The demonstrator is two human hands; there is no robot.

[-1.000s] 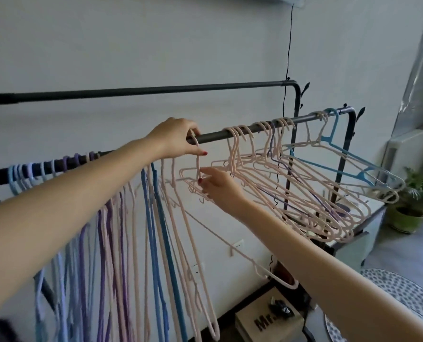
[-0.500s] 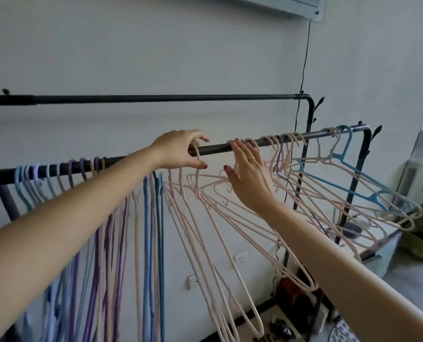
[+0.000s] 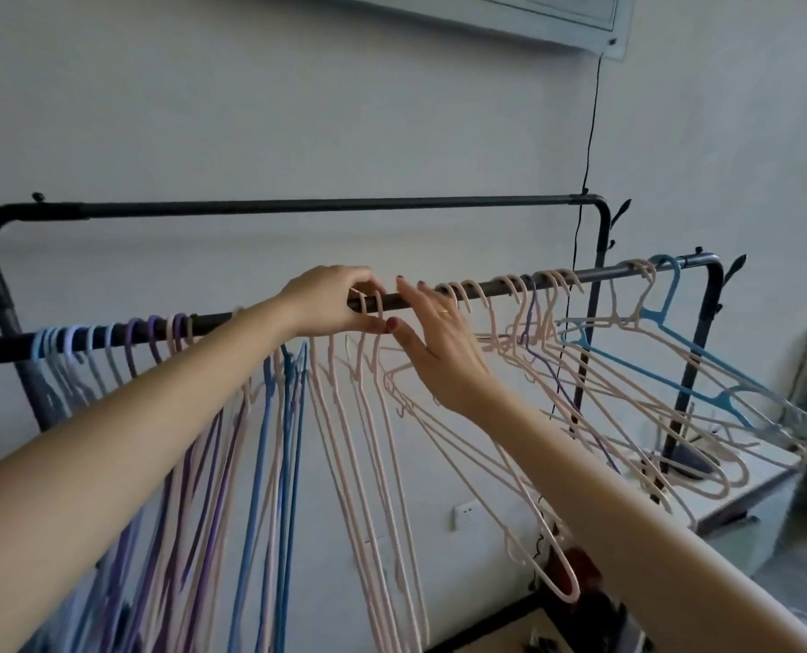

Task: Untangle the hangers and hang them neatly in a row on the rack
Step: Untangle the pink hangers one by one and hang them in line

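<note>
A black rack's front rail runs across the view with many thin hangers hooked on it. Light blue, purple and pink hangers hang in a row at the left, with blue ones under my left forearm. My left hand is closed over the rail on the hooks of pink hangers at the middle. My right hand is beside it, fingers spread against the rail and the pink hangers, gripping nothing I can see. A tangled bunch of pink hangers and a blue hanger splay out to the right.
A second, higher rail runs behind, close to the white wall. A black cable drops from a wall unit past the rack's right post. A white low cabinet stands at the right, and a cardboard box lies on the floor below.
My right hand rose from the hanger bodies to the rail beside my left hand, which stayed over the hooks. The view tilted upward, so the rack sits lower in the frame.
</note>
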